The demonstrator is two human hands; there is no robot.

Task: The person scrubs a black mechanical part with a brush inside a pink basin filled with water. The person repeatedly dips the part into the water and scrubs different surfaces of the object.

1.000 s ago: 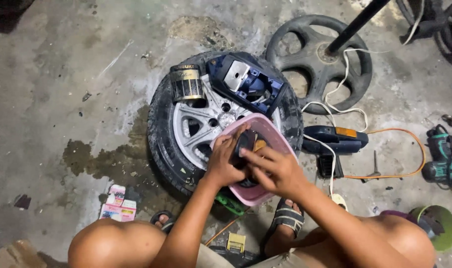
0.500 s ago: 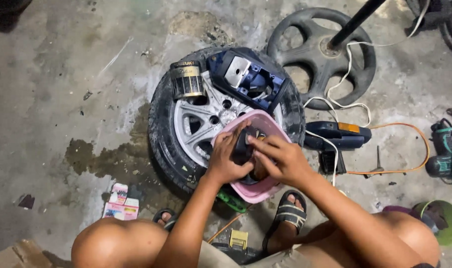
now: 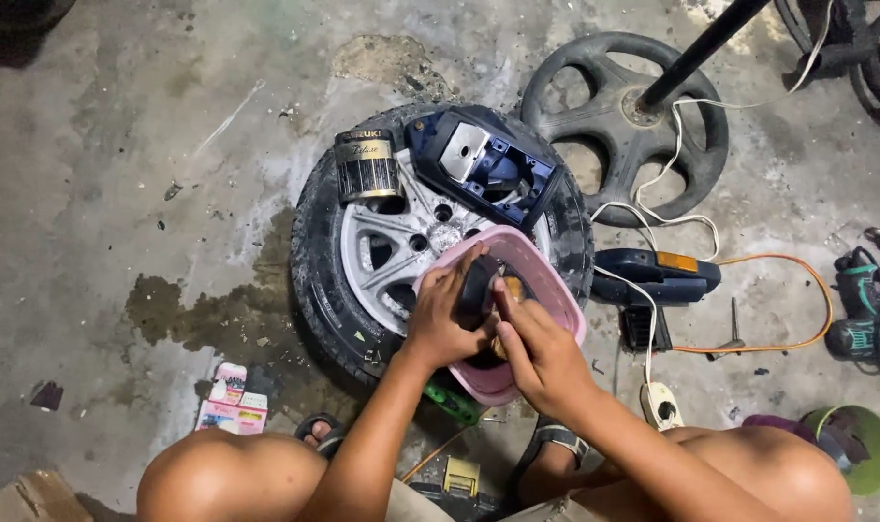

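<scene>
Floor stain [image 3: 184,309]: a dark wet patch is spread over the concrete floor [image 3: 121,145] at 9 o'clock from the wheel; footing there is best kept away from it.
Small carton [image 3: 229,414]: a printed pink and white packet is left lying at 7 o'clock from the wheel, clear of the work.
Wheel [image 3: 363,261]: a tyre on a silver alloy rim is laid flat and used as the support; it looks steady enough, so weight can be borne on it.
Tin can [image 3: 366,166]: a dark, gold-banded can is stood upright on the tyre at 11 o'clock, well apart from the hands.
Left hand [image 3: 440,319]: it is curled shut around the left side of the dark part, fingers on top. A firm, still hold is judged to matter most here.
Dark part [image 3: 479,290]: a small black rounded piece is held between both hands just over the basin, at 4 o'clock on the wheel; what it is cannot be told.
Pink basin [image 3: 546,280]: it is rested tilted on the tyre; the part is best kept over it so that anything loosened is caught.
Blue housing [image 3: 484,164]: an open blue casing is set at 1 o'clock on the wheel.
Right hand [image 3: 542,353]: it is closed over the part from the right, the thumb pressed on top; whether something small is also pinched cannot be told.
Power tool [image 3: 658,274]: a dark blue tool is left at 3 o'clock, among cables.
</scene>
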